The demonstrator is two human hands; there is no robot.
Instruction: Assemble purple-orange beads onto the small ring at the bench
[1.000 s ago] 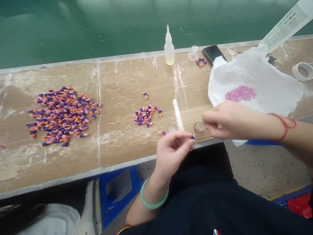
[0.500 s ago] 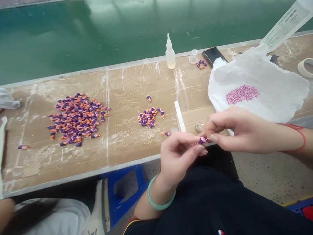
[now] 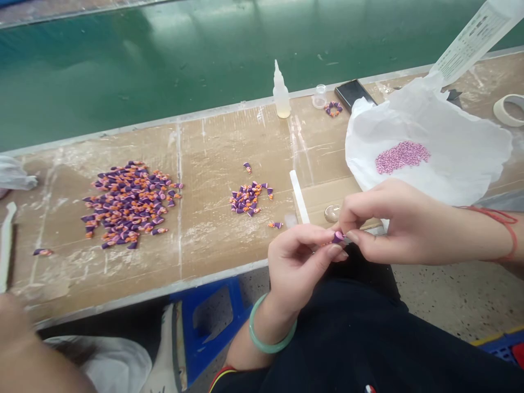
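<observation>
- gripping a small purple-and-pink clay-like piece (image 3: 338,237): left hand (image 3: 298,259)
- right hand (image 3: 379,224) is seemingly working at its end, its grip unclear
- next move is probably needing steady fingertips

No legible text. White printed packaging (image 3: 470,46), upper right: several rows of small dark print running along its slant, too small and blurred to read. Pale upright piece (image 3: 162,349) by the blue stool (image 3: 210,322): few dark marks at bottom, cut off by frame edge, can't make out.
</observation>
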